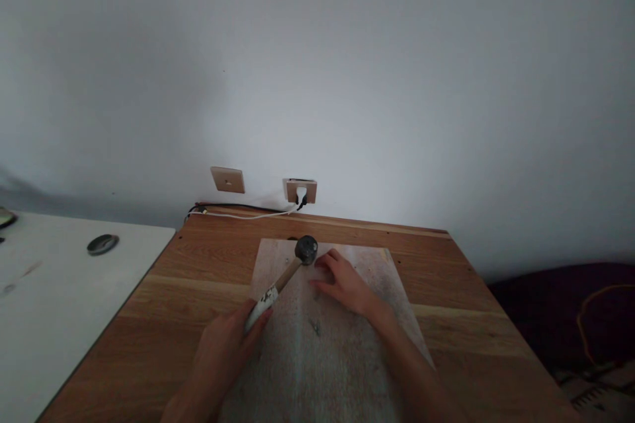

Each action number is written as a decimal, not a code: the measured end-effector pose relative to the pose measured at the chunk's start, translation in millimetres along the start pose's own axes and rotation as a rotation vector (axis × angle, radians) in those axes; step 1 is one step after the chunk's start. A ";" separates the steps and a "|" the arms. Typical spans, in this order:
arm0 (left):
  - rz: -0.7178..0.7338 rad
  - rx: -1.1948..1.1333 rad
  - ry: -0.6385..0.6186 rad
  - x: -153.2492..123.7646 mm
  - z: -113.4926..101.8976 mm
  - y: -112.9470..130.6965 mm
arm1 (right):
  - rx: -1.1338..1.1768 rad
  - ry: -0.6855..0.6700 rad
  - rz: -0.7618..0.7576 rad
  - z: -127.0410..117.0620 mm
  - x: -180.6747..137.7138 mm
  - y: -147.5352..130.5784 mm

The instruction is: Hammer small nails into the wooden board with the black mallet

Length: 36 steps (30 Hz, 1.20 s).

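Observation:
My left hand (228, 337) is closed around the lower handle of a hammer (286, 275), whose grip has flaking white paint. The hammer's dark, rounded head hangs over the far part of a pale, worn wooden board (297, 370). Just right of that head is my right hand (343, 281), its thumb and fingers curved and apart, slightly blurred. Nothing shows between those fingers. A small cluster of thin grey pieces, perhaps nails (315, 326), lies on the board between my hands. Tiny marks or bits dot the board's far end.
The board lies on a brown wooden table (198, 284) against the wall. Black and white cables (243, 211) run along the back edge to a wall socket (301, 191). At left, a white table (74, 291) bears a dark oval dish (102, 244). Dark fabric (555, 304) lies at right.

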State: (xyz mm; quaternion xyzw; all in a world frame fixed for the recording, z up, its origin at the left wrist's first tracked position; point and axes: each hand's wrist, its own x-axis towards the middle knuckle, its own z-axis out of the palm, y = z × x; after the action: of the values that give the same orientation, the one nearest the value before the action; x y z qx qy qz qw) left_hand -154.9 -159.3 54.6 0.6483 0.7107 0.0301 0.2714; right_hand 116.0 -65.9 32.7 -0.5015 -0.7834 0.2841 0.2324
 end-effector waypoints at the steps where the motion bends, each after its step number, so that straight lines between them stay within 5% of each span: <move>1: -0.003 0.008 0.002 -0.3 -0.3 -0.7 | -0.010 -0.027 -0.015 0.2 -1.7 -0.8; 13: -0.027 -0.091 0.042 -5.5 1.8 -7.8 | -0.158 -0.028 0.005 -21.3 16.4 0.8; 25: -0.047 -0.110 0.023 -5.6 -0.2 -5.5 | -0.219 -0.028 -0.027 -8.9 17.4 -5.2; 36: 0.072 -0.080 -0.002 2.0 3.2 15.1 | -0.122 0.152 0.089 12.5 14.2 9.3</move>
State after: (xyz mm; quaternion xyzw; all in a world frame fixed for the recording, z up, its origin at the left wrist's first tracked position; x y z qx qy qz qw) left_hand -139.9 -156.0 57.1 0.6621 0.6849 0.0677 0.2965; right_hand 108.4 -52.4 18.4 -0.5690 -0.7565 0.2068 0.2474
